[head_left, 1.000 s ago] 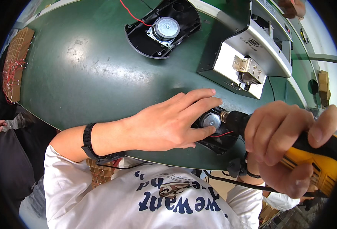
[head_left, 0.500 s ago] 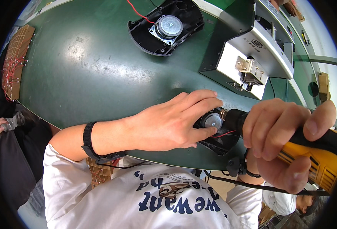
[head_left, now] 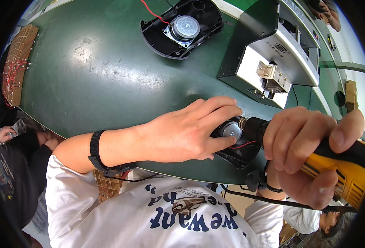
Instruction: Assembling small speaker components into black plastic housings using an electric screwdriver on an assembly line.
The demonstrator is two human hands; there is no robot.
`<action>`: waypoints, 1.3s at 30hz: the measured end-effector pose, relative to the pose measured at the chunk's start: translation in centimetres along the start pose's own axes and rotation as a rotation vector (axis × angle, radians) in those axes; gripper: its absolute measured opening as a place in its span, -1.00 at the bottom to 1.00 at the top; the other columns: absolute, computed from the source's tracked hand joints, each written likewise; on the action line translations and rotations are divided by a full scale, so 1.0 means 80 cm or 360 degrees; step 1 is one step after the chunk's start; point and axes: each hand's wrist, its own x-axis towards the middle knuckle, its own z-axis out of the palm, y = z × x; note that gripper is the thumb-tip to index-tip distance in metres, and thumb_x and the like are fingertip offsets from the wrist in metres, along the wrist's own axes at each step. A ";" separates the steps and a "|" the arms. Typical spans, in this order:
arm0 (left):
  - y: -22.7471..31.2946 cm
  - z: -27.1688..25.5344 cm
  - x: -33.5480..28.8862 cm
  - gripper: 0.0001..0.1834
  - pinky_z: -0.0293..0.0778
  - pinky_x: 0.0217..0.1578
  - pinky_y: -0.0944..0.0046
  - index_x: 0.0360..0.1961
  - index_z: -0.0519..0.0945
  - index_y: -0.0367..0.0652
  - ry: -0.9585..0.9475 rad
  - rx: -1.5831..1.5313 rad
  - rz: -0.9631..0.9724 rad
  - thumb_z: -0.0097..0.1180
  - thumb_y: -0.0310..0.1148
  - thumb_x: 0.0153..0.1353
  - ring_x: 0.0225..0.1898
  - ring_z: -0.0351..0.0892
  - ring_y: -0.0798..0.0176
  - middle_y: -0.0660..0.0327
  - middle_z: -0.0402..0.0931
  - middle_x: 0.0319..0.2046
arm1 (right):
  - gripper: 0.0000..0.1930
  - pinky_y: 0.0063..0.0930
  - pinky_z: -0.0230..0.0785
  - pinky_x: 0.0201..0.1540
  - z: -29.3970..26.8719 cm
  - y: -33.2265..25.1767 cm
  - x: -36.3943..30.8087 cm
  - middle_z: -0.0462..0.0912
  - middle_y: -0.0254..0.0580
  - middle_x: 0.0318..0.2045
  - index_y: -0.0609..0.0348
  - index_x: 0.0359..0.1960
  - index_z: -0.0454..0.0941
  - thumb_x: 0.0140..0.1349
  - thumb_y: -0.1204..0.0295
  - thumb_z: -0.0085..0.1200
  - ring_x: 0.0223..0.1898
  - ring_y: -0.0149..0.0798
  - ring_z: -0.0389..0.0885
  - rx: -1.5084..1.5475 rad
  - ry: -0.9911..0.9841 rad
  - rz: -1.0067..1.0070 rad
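In my right hand (head_left: 300, 142) is a yellow and black electric screwdriver (head_left: 335, 173), gripped round its body. It points left, and its metal tip end meets the edge of a speaker (head_left: 232, 129) in a black plastic housing (head_left: 242, 157). My left hand (head_left: 186, 134) holds this housing down on the table's near edge, thumb on one side of the speaker and fingers on the far side. A thin red wire runs from the speaker toward the screwdriver. The tip's contact with any screw is hidden from me.
A second black housing (head_left: 157, 39) with a round speaker lies at the far side of the green table (head_left: 99, 87). A black and silver box-shaped machine (head_left: 248, 60) stands beyond my right hand. A brown divided box (head_left: 15, 78) with red wires sits far left. Other people are nearby.
Both my hands and the screwdriver stay in nearly the same place. The view has shifted slightly. At the left, a person's arms have moved, and at the upper right another person's hands have moved.
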 end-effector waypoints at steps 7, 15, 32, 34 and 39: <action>-0.001 0.000 0.000 -0.33 0.49 0.31 -0.14 0.12 0.75 -0.10 -0.0019 0.0016 0.0023 0.55 -0.29 -0.16 0.37 0.38 -0.26 -0.13 0.36 0.32 | -0.57 -0.56 0.49 -0.53 0.001 0.002 -0.002 0.56 -0.43 -0.54 -0.08 0.14 0.23 0.48 0.08 0.16 -0.64 -0.47 0.56 0.0030 0.0032 -0.0022; -0.002 0.001 -0.001 -0.36 0.51 0.28 -0.14 0.07 0.75 -0.13 0.0035 -0.0009 0.0037 0.56 -0.30 -0.15 0.37 0.38 -0.26 -0.12 0.38 0.31 | -0.57 -0.57 0.46 -0.55 0.005 0.007 0.001 0.55 -0.45 -0.56 -0.06 0.15 0.24 0.48 0.09 0.15 -0.64 -0.49 0.54 0.0079 0.0046 -0.0064; -0.003 0.005 -0.003 -0.41 0.54 0.24 -0.11 -0.02 0.76 -0.17 0.0113 -0.0009 0.0054 0.57 -0.36 -0.21 0.37 0.40 -0.25 -0.13 0.39 0.28 | -0.56 -0.59 0.42 -0.53 -0.002 0.007 0.002 0.53 -0.49 -0.57 -0.07 0.17 0.23 0.48 0.05 0.13 -0.64 -0.51 0.51 0.0037 -0.0007 -0.0105; -0.003 0.006 -0.003 -0.41 0.54 0.24 -0.11 -0.02 0.76 -0.16 0.0123 -0.0019 0.0049 0.57 -0.36 -0.21 0.37 0.40 -0.25 -0.12 0.39 0.28 | -0.56 -0.58 0.41 -0.53 -0.003 0.006 0.004 0.53 -0.49 -0.58 -0.07 0.17 0.23 0.49 0.06 0.12 -0.64 -0.51 0.51 0.0032 -0.0023 -0.0095; -0.001 0.003 -0.002 -0.42 0.54 0.25 -0.10 -0.04 0.76 -0.16 0.0115 -0.0011 0.0048 0.57 -0.35 -0.21 0.37 0.40 -0.24 -0.12 0.39 0.28 | -0.56 -0.57 0.39 -0.53 0.001 0.002 0.004 0.53 -0.49 -0.57 -0.06 0.19 0.24 0.49 0.06 0.12 -0.65 -0.51 0.51 0.0027 0.0035 -0.0068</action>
